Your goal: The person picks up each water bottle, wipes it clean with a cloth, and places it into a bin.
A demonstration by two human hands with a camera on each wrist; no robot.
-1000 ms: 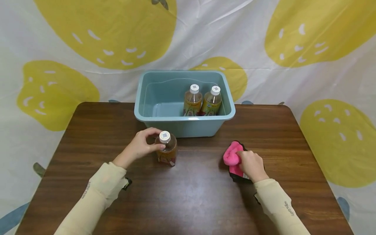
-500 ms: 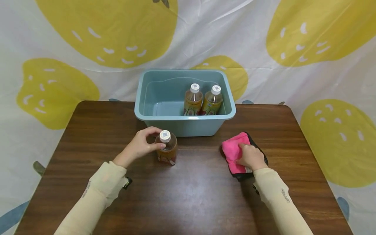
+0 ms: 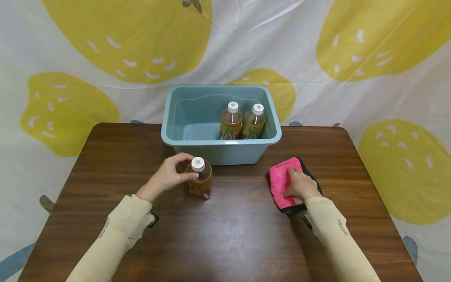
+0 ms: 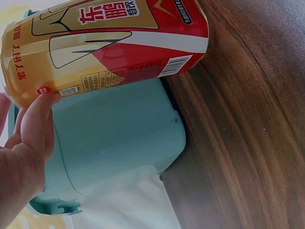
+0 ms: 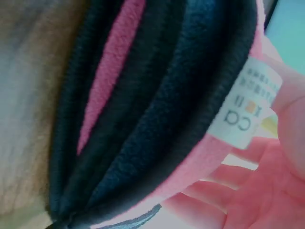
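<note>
My left hand (image 3: 168,171) grips a drink bottle (image 3: 201,184) near its neck, thumb in front and fingers behind, just in front of the blue-green bin. The bottle has a white cap; in the left wrist view its gold and red label (image 4: 119,43) fills the top. On the right, my right hand (image 3: 302,186) rests on a folded pink cloth (image 3: 280,180) with black edging, thumb and fingers spread over it. In the right wrist view the folded layers show close up, with a white tag (image 5: 245,102) at the edge and the fingers (image 5: 209,195) fairly straight behind.
A blue-green plastic bin (image 3: 222,152) stands at the back of the wooden table (image 3: 225,235). Inside, on its right side, are two upright bottles (image 3: 230,123) with white caps. A fruit-patterned curtain (image 3: 141,105) hangs behind the table.
The pink cloth was bunched in a roll under my right hand a second ago; it now lies flatter and squarer, with those fingers spread on it. The left hand and bottle stay put.
</note>
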